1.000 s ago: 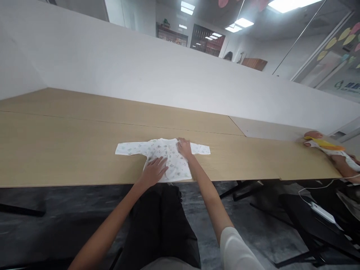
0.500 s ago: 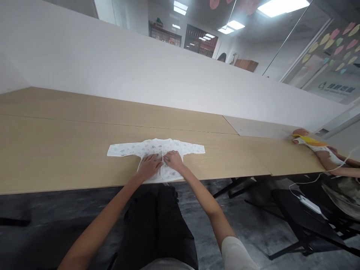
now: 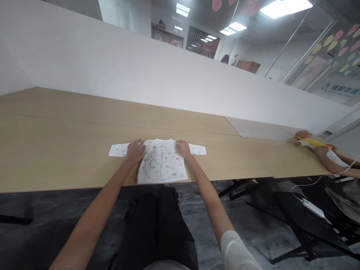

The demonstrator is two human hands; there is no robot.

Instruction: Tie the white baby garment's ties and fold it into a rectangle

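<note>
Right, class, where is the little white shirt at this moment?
In the head view, the shirt lies spread near the middle, its hem by the near edge of the table, between the left hand and right hand at its sleeves.

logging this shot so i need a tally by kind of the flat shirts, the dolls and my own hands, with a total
shirt: 1
doll: 1
your hands: 2, left hand and right hand
total: 4

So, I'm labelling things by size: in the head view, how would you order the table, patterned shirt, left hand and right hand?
1. Table
2. Patterned shirt
3. Left hand and right hand: too alike to rank.
</note>
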